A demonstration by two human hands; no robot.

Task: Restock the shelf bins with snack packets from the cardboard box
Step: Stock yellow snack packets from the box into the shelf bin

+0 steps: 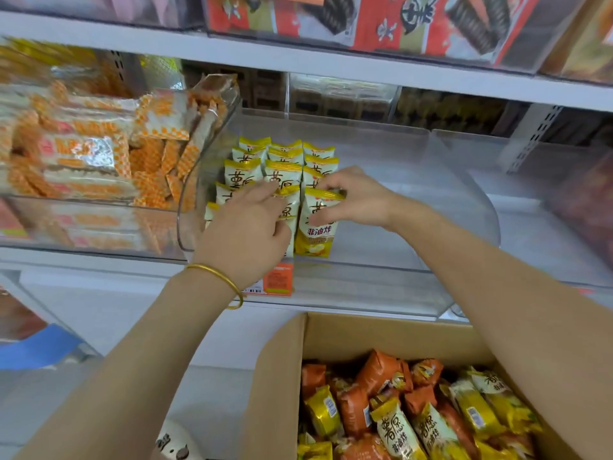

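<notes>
So the front packet (316,227), stood upright at the bin's (365,272) left end, is pinched by its top in the right hand's (360,197) grip, and its neighbour (288,209) is gripped by the left hand (245,234).

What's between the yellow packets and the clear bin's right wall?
In the head view that stretch of bin floor is bare; only the right hand reaches across it to pinch the front yellow packet.
</notes>
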